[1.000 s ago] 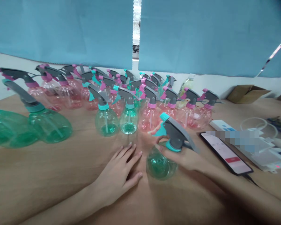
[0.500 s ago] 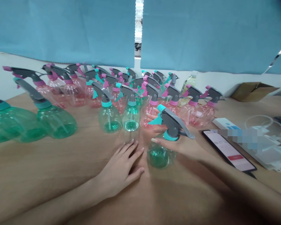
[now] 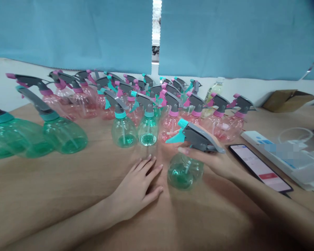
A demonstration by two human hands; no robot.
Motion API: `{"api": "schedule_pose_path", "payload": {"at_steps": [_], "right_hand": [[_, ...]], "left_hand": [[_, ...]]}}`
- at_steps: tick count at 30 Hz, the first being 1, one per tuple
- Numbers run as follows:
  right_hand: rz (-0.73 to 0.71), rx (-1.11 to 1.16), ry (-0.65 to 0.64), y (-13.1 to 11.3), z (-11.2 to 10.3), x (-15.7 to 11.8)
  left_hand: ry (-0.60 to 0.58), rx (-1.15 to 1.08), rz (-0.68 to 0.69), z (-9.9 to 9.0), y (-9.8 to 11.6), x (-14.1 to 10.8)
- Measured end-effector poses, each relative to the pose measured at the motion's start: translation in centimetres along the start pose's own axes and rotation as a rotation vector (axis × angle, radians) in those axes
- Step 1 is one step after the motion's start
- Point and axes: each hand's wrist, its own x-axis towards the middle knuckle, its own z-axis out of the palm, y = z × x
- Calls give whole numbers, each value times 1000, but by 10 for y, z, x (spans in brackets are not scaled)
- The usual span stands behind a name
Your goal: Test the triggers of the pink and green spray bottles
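Observation:
My right hand (image 3: pixel 211 159) is wrapped round the neck of a green spray bottle (image 3: pixel 184 174) with a grey head and turquoise trigger. Its thumb crosses the near side of the neck; the other fingers are partly hidden behind it. Flat on the table (image 3: pixel 99 195) lies my left hand (image 3: pixel 137 184), fingers spread and holding nothing, just left of that bottle. Beyond my left fingertips stand two green-tinted spray bottles (image 3: pixel 148 132) with turquoise collars. Close behind the held bottle is a pink spray bottle (image 3: pixel 170 125).
Many more pink and green spray bottles (image 3: pixel 81 101) crowd the back. Green ones (image 3: pixel 65 137) stand at the left. To the right lie a phone (image 3: pixel 261 169), a white plastic case (image 3: pixel 290 160) and a brown paper box (image 3: pixel 288 100). A blue cloth (image 3: pixel 73 35) hangs behind.
The view has shifted slightly. My right hand has moved a little to the right with the spray bottle, its fingers closer round the neck. My left hand stays flat on the table.

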Motion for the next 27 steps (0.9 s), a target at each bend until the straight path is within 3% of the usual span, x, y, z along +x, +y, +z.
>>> {"api": "schedule_pose_path", "payload": {"at_steps": [5,15,27], "right_hand": [[-41,-30,25,4,1,1],[84,30,30,5,1,1],[98,-170,98,-3,5,1]], "left_hand": [[-3,-4,-3,-1,1,-1],[10,-21,-1,-1,1,1],[9,0,-3,-1,0,1]]}}
